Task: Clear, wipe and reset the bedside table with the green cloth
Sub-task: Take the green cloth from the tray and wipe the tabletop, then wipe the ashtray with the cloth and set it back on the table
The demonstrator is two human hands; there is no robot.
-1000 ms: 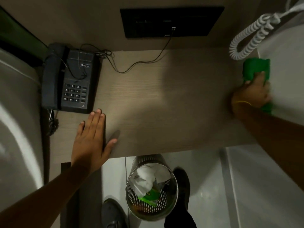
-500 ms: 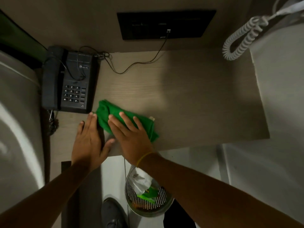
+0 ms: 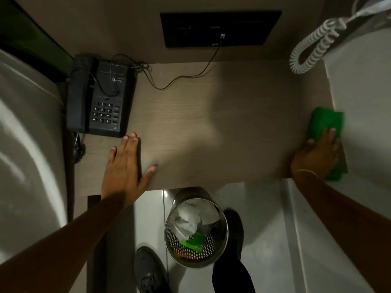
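The wooden bedside table (image 3: 211,123) fills the middle of the view. My right hand (image 3: 317,155) presses the green cloth (image 3: 325,121) flat against the table's right edge, fingers spread over it; part of the cloth shows below my wrist. My left hand (image 3: 124,166) lies flat and open on the front left of the tabletop, just below the black telephone (image 3: 101,98), which sits at the back left corner.
A thin black cable (image 3: 186,77) runs from the telephone to a dark wall panel (image 3: 220,28). A white coiled cord (image 3: 311,51) hangs at the back right. A perforated metal bin (image 3: 196,231) with paper waste stands on the floor in front, between my shoes.
My right hand has swept the green cloth from the front left beside my left hand across to the table's right edge. My left hand has stayed flat in place.
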